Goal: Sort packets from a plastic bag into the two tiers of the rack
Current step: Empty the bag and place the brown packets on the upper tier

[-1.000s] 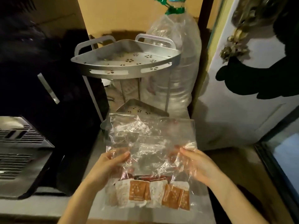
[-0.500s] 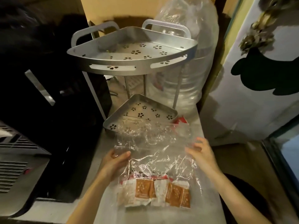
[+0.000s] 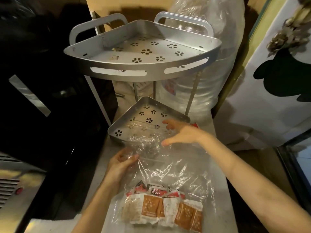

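**Opening the bag before anything gets sorted**

The plastic bag point(image 3: 168, 169) lies flat on the desk point(image 3: 217, 221), its mouth end crumpled against the front lip of the rack's lower tier point(image 3: 146, 118). The packets point(image 3: 161, 209), brown-and-white ones with some red ones tucked behind, sit bunched at the closed end nearest the person. The left hand point(image 3: 122, 165) is closed, pinching a fold of film at the bag's left edge. The right hand point(image 3: 181, 134) is open with fingers spread, hovering at the mouth, holding nothing. Both the lower tier and the upper tier point(image 3: 143, 52) look bare, so I'd judge no sorting has begun. To do this well, the left hand should pin one layer only, letting the right slide between the two sheets; the film looks clingy. Lifting the closed end could spill the packets in a mixed heap, so reaching in seems safer
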`<state>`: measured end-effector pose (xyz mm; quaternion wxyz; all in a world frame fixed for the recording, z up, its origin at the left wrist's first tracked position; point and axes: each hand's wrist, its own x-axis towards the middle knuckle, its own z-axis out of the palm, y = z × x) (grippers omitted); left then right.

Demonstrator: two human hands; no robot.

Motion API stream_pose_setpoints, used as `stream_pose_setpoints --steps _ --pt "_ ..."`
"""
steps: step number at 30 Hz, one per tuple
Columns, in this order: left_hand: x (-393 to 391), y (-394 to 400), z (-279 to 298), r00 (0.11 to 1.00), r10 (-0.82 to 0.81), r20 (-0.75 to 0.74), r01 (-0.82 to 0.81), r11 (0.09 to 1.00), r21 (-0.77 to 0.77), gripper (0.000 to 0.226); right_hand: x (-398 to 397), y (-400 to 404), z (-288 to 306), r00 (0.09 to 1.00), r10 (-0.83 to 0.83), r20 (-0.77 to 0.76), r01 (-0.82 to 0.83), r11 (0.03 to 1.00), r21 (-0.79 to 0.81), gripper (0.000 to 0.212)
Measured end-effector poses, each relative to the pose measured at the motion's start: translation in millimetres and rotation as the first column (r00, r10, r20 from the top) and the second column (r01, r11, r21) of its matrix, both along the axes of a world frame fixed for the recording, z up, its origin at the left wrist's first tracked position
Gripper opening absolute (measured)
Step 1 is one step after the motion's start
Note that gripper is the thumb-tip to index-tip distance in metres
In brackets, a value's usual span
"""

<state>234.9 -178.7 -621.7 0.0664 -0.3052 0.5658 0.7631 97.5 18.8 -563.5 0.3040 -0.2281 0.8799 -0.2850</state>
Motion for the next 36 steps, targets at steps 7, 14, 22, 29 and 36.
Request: stream_pose_setpoints --steps 7,14,22,29,36 --pt "-4 5 6 0.998 -0.035 -0.043 0.035 0.999 -0.001 0.057 -23 -3 11 0.99 0.0 0.141 -0.019 0.991 0.132 0.075" --pt "-9 24 27 0.995 -0.057 -0.081 0.03 0.954 -0.298 0.044 -9 8 40 0.995 0.054 0.079 -0.073 0.966 0.25 0.042" --pt "52 87 43 0.892 -0.092 -0.442 -0.293 0.628 -0.722 0.041 29 20 68 0.979 -0.03 0.203 0.023 0.999 0.037 0.027" --pt "92 103 32 0.944 -0.101 -0.315 -0.074 0.863 -0.5 0.048 82 3 95 0.973 -0.107 0.205 0.148 0.969 -0.197 0.015" --pt "93 69 31 0.901 0.019 -0.434 -0.202 0.903 -0.38 0.057 121 -34 90 0.949 -0.195 0.248 0.284 0.872 -0.4 0.022"
